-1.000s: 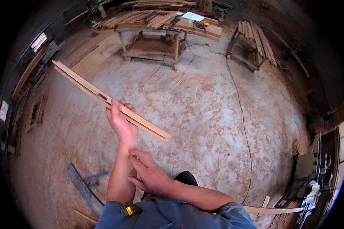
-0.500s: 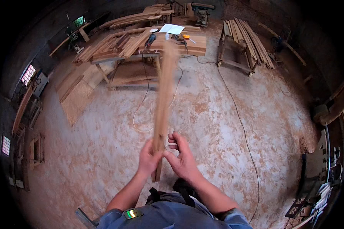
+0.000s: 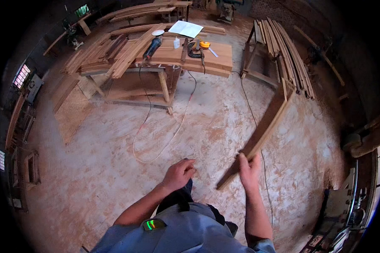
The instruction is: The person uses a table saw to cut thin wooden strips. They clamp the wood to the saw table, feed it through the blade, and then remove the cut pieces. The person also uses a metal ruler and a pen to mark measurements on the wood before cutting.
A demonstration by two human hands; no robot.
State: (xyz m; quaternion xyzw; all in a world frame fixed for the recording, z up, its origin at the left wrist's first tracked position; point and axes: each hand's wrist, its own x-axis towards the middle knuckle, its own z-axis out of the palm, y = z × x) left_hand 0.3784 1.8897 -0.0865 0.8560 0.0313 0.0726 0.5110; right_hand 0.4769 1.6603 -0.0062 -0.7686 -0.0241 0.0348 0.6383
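A long wooden board (image 3: 264,124) slants up to the right in front of me, its far end overlapping the stacked boards on the right-hand stand. My right hand (image 3: 250,166) is closed around the board near its lower end, with the thumb on top. That lower end hangs free over the floor. Apart from the board, my left hand (image 3: 179,173) is in front of my body at centre. Its fingers are curled in, and I see nothing in them.
Ahead, a workbench (image 3: 215,57) carries planks, a blue power tool (image 3: 152,48), a white bottle (image 3: 176,43), a clamp (image 3: 195,51), a yellow tape measure (image 3: 204,44) and paper sheets (image 3: 185,29). Cables (image 3: 182,122) lie on the floor. A stand of long boards (image 3: 285,55) is at right.
The board has swung from upright at centre over to the right. My left hand has let go of it, and my right hand has taken hold.
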